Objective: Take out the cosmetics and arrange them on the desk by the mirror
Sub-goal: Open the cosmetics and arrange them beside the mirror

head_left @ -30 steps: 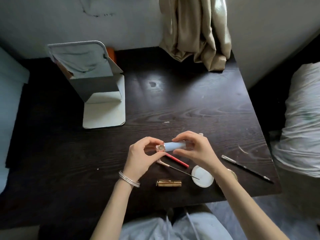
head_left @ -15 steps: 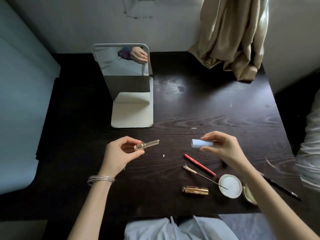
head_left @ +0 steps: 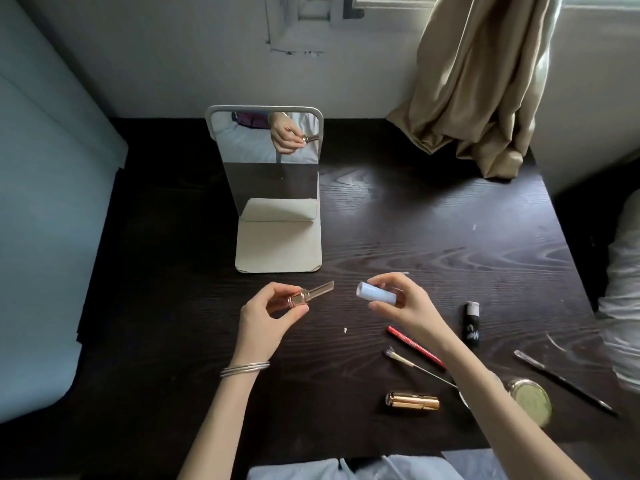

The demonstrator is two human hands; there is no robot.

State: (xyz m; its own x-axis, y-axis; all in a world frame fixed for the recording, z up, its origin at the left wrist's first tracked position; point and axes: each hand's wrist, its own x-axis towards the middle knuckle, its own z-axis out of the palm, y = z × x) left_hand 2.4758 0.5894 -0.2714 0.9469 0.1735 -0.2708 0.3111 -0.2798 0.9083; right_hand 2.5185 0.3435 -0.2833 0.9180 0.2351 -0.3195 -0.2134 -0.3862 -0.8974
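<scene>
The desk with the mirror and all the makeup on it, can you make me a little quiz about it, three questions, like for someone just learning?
1. True or false: the pale blue cap is on the lipstick base.
2. Which hand holds the pale blue cap?
A. left hand
B. right hand
3. Fill in: the gold tube lies on the ____, in front of the mirror.

Key
1. False: cap and base are apart, one in each hand.
2. B
3. desk
</scene>
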